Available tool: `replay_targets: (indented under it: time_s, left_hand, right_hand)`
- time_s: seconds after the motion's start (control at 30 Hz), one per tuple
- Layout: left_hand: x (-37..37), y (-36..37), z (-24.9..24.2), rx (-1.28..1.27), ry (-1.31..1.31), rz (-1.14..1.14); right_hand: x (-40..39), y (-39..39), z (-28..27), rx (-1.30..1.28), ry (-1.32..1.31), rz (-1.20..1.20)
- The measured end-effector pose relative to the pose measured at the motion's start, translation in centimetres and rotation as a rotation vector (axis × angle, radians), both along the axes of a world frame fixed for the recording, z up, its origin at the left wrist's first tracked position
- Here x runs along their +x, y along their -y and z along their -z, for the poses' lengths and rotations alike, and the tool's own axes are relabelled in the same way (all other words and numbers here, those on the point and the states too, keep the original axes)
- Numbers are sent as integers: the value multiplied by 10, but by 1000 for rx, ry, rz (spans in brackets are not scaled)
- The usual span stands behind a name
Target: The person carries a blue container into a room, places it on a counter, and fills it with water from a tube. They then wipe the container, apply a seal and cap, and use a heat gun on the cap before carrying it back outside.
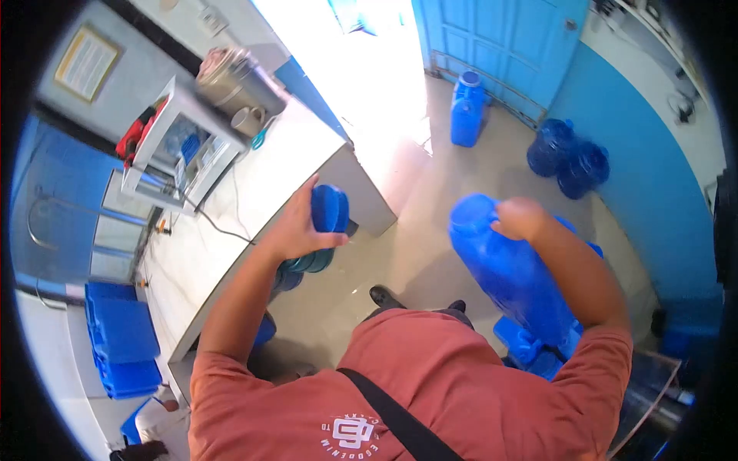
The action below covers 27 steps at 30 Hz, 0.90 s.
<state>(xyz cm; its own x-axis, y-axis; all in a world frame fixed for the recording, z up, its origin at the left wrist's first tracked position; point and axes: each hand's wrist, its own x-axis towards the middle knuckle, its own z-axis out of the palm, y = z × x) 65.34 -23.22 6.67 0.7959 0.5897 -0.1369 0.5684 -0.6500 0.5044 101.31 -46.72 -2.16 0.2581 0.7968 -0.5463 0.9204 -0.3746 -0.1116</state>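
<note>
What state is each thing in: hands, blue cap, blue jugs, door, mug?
Left hand: closed around the blue cap.
Blue cap: held up, off any jug.
Right hand: gripping the large blue jug near its mouth.
Large blue jug: tilted; contents can't be told.
Slim blue jug by the door: upright on the floor, capped.
Blue door: open.
Mug: upright on the counter.

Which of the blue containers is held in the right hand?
The large, tilted container, gripped near its top. No other container is in the right hand; the upright container near the blue door stands on the floor.
</note>
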Motion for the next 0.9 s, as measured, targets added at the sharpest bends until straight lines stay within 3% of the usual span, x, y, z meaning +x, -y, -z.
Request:
replay_targets:
  time_s: [0.1,0.17,0.37,0.6,0.9]
  left_hand:
    - [-63,-38,12,47,-101,-261]
    - [-91,-61,21,91,-110,-351]
    - [-135,-124,61,235,-77,-428]
    - [-118,-169,94,332,-106,-348]
    - [-65,-194,96,293,-243,-484]
  right_hand:
    - [21,-35,62,-511,97,-125]
    - [53,-32,128,-712,159,-199]
    - [46,-45,131,-1155,322,-14]
    - [68,-66,149,-1250,311,-24]
    - [112,-130,213,-1282,318,-241]
